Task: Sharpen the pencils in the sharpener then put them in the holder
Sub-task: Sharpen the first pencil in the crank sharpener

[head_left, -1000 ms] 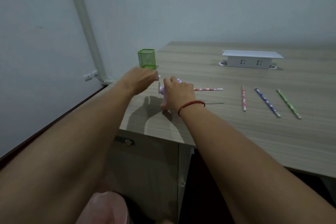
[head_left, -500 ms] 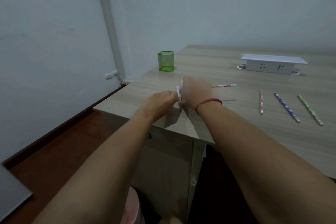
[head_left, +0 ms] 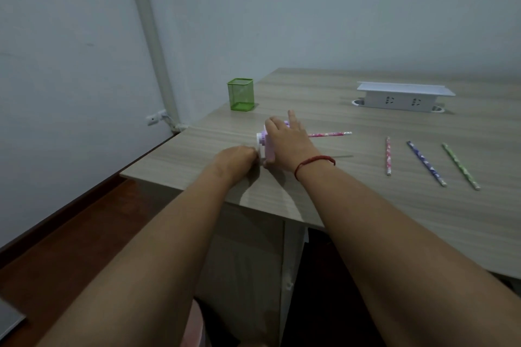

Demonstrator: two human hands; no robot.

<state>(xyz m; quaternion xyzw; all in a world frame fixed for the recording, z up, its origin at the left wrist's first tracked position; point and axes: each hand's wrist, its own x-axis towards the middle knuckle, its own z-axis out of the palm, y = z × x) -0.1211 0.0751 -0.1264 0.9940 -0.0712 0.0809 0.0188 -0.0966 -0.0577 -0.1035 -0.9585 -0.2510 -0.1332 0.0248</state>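
Holds the lilac sharpener down on the wooden table, near its near-left corner, with the right hand: palm over the top, thumb clamped down the near side, other fingers curled over the far side, forefinger alone lifted and pointing far. Wears a red cord bracelet on that wrist. Pinches the white crank at the sharpener's left end with the left hand, fingers bunched together and curled (only a sliver of the crank visible at the fingertips). Out of the sharpener's right end, a pink patterned pencil, level above the tabletop and pointing right. Farther right, flat on the table and apart from one another: a second pink pencil, then a purple pencil, then a green pencil. Far-left of the sharpener, close to the table's left edge, the green mesh holder, upright, well apart from both hands. Far right, a white socket box on the table. Beyond the table's left edge, a pale pipe up the wall.
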